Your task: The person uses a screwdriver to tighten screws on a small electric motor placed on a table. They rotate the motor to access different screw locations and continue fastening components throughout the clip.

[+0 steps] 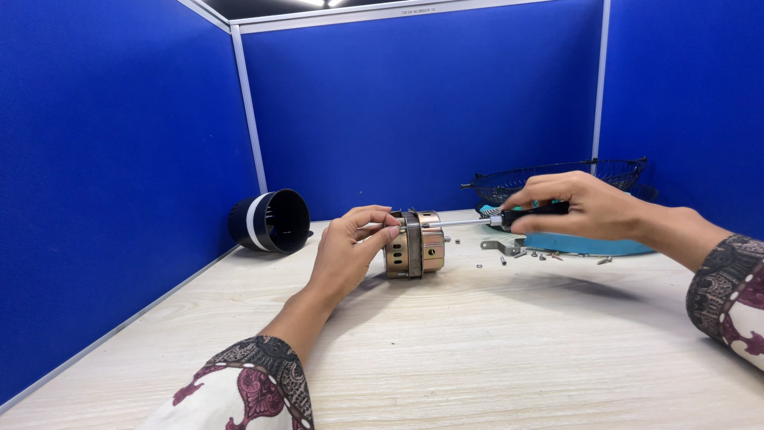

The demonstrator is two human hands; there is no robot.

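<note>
A small brass-coloured electric motor (420,245) lies on its side on the pale wooden table (477,350). My left hand (350,247) grips the motor's left end, fingers curled over its top. My right hand (577,205) is closed on the black and teal handle of a screwdriver (509,216). Its thin metal shaft runs left, level with the table, and its tip meets the top of the motor by my left fingertips.
A black cylindrical housing with a white band (270,220) lies on its side at the back left. A black wire fan guard (557,177) and a teal fan blade (585,244) sit at the back right. Several loose screws (541,256) and a metal bracket (503,245) lie beside the blade. Blue partition walls enclose three sides.
</note>
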